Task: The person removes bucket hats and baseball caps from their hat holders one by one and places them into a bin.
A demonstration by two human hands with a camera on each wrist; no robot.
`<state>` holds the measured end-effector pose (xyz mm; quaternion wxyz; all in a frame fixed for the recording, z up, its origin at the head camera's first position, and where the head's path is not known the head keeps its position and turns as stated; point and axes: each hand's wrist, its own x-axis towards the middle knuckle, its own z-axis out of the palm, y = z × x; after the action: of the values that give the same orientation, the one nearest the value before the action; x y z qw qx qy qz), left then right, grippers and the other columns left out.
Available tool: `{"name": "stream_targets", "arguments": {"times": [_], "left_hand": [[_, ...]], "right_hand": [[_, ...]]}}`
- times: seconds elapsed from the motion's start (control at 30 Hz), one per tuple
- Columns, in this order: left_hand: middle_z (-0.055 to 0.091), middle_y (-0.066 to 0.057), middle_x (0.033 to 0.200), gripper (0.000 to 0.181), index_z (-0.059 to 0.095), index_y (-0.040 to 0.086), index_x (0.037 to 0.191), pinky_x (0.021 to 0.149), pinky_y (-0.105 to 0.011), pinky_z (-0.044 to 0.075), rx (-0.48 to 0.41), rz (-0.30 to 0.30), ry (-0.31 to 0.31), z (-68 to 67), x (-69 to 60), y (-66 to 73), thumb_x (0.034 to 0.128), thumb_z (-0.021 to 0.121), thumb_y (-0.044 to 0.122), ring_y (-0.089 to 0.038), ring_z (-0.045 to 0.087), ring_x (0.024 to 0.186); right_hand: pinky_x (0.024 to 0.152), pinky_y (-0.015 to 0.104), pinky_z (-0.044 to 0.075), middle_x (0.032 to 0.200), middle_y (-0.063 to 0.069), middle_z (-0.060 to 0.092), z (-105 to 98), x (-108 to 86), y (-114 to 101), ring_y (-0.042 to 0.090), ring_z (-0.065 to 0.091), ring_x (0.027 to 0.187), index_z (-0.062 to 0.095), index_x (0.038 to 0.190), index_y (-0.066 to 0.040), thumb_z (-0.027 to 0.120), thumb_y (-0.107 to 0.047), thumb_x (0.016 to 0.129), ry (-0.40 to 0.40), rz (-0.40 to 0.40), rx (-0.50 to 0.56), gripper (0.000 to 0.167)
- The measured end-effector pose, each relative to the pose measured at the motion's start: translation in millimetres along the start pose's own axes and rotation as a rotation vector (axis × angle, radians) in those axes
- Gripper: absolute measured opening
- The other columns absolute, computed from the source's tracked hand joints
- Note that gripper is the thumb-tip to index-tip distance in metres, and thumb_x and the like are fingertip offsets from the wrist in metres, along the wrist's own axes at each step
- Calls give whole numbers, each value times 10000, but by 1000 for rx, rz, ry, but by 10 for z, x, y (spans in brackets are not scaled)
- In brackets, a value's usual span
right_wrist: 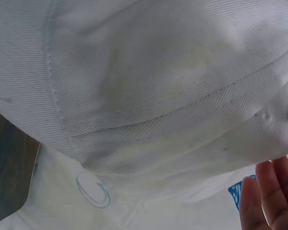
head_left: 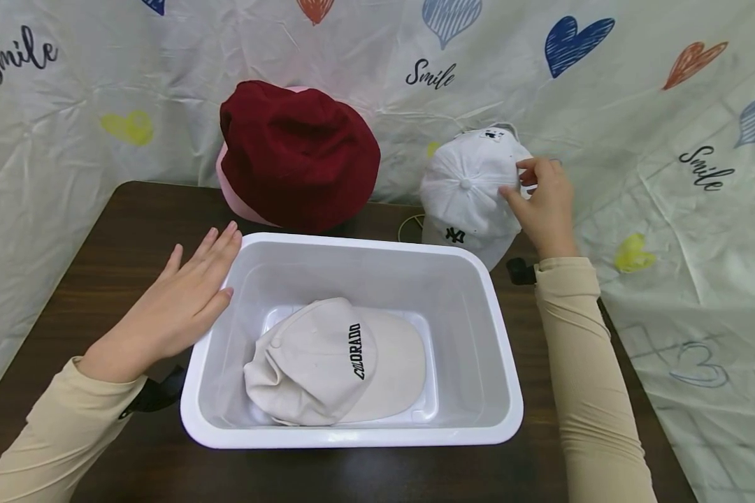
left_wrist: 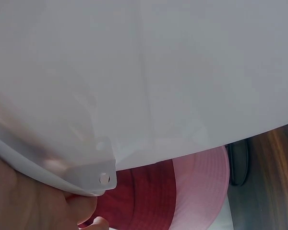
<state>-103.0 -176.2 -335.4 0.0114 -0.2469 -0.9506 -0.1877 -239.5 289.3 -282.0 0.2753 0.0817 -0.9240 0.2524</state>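
Note:
A white baseball cap (head_left: 472, 188) with a dark NY emblem sits behind the tub's right corner. My right hand (head_left: 544, 206) pinches its right side between thumb and fingertips; the same cap (right_wrist: 168, 91) fills most of the right wrist view. My left hand (head_left: 176, 300) lies over the left rim of a white plastic tub (head_left: 352, 246), fingers stretched out. Inside the tub is a cream cap (head_left: 317, 356) lettered COLORADO, its brim towards the right. In the left wrist view the tub wall (left_wrist: 182, 72) hides most of the hand.
A dark red hat (head_left: 298, 157) covers a pink hat (head_left: 235, 192) behind the tub. Everything stands on a dark wood table (head_left: 352, 478). A pale curtain (head_left: 182, 91) printed with hearts and the word Smile hangs close behind the table and along its right side.

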Motion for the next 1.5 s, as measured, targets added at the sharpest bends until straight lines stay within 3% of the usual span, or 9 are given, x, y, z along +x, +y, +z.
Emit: {"name": "stream_targets", "arguments": {"times": [0.13,0.37,0.7,0.8,0.9,0.97,1.03,1.3,1.5], "left_hand": [[40,-89,1578,636,80,48,1515,1074,-629,51,3,6,2,-8,4,5,979,391,192,-284,25,1437],[54,-123,1574,640,83,29,1511,1074,-628,20,1,16,1,2,12,-19,977,398,187,-298,17,1434],[62,-128,1573,634,92,23,1509,1065,-642,39,3,19,6,-1,8,-19,977,397,183,-318,37,1432],[63,-124,1573,635,95,25,1509,1066,-640,43,5,19,6,-10,6,-13,976,402,183,-326,50,1430],[63,-121,1574,638,92,29,1511,1069,-636,44,10,18,5,-14,4,-9,977,404,188,-330,55,1429],[60,-124,1573,641,86,28,1510,1071,-633,35,11,16,1,-8,1,-12,978,403,191,-332,49,1429],[56,-126,1573,642,81,29,1510,1073,-630,24,14,14,-3,1,-1,-19,978,401,191,-328,40,1430],[60,-130,1572,644,90,25,1510,1072,-630,17,14,15,-1,12,2,-30,975,409,190,-322,34,1431],[60,-125,1573,643,91,28,1510,1074,-627,9,12,14,1,21,0,-30,972,405,188,-330,44,1429]], "right_hand": [[741,218,409,948,234,528,13,8,6,317,549,885,556,1074,98,704,-12,802,2,9,-9,329],[662,67,330,922,238,588,20,29,0,337,593,850,574,1059,92,703,-47,826,1,25,-43,300],[671,70,333,901,247,616,34,26,5,339,617,834,600,1014,104,708,-44,828,44,12,-31,261],[703,153,411,896,250,622,37,21,6,349,626,833,614,997,106,710,-50,830,62,7,-40,248],[742,324,495,887,253,634,40,24,2,356,636,832,630,980,105,704,-63,839,76,-1,-54,232],[749,432,503,885,256,639,41,28,-3,361,637,837,636,968,105,696,-74,848,81,-6,-58,224],[750,451,506,891,255,643,40,31,-7,358,637,844,640,960,105,684,-80,859,84,-9,-61,216],[695,140,377,934,244,635,18,53,-27,333,618,887,641,955,108,643,-67,888,114,17,-22,187],[700,120,376,986,215,636,-1,81,-66,302,624,926,614,968,102,605,-61,911,150,36,37,173]]}}
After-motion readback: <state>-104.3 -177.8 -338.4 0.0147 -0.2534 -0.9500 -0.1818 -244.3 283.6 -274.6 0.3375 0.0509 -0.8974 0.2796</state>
